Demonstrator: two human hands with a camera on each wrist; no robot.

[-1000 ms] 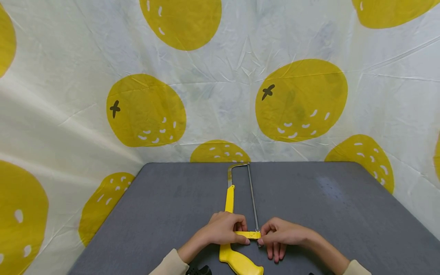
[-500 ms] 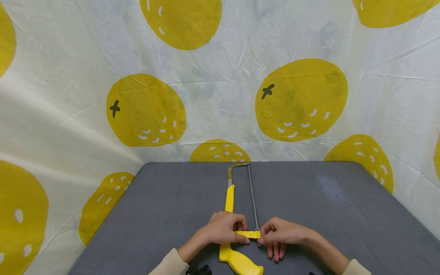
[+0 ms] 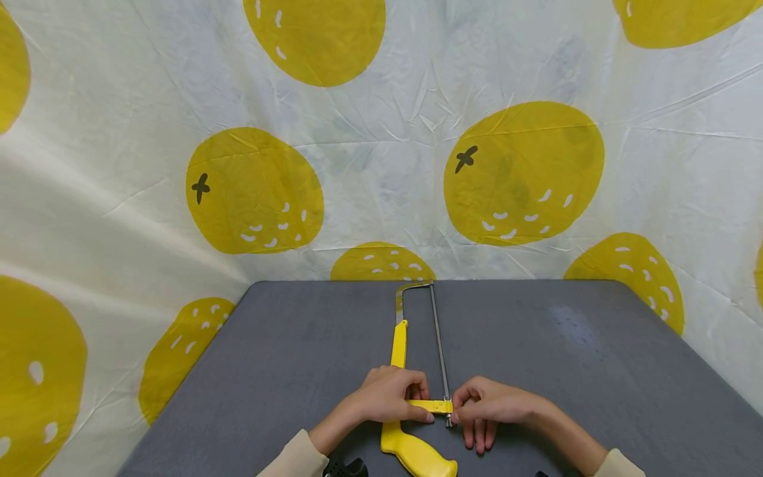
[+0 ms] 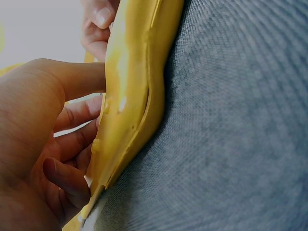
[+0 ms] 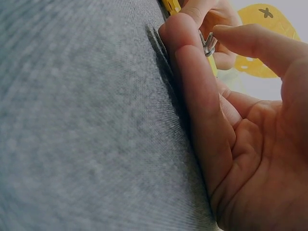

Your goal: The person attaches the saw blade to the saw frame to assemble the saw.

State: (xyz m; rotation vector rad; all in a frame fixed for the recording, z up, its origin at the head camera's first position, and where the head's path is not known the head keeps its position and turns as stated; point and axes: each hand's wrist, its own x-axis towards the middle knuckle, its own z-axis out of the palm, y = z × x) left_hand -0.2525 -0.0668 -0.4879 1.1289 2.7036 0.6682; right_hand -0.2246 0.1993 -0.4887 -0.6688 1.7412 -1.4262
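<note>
A hacksaw (image 3: 398,348) with a yellow handle and a steel blade lies on the grey table, its handle end toward me. My left hand (image 3: 390,396) grips the hacksaw at its yellow cross arm, thumb on the near side and fingers on the far side. In the left wrist view the yellow handle (image 4: 132,72) runs beside that hand. A small metal wing nut (image 5: 208,44) sits at the near end of the blade. My right hand (image 3: 497,404) has its thumb and index finger at this wing nut, the other fingers lying down against the table.
The grey table (image 3: 566,371) reaches back to a pale cloth backdrop (image 3: 381,192) printed with yellow fruit shapes. The cloth also hangs along the left and right sides. A black object (image 3: 348,468), partly cut off, shows near the left sleeve.
The right thumb has shifted slightly at the wing nut, and more of the nut shows now. The left hand and the hacksaw hold still.
</note>
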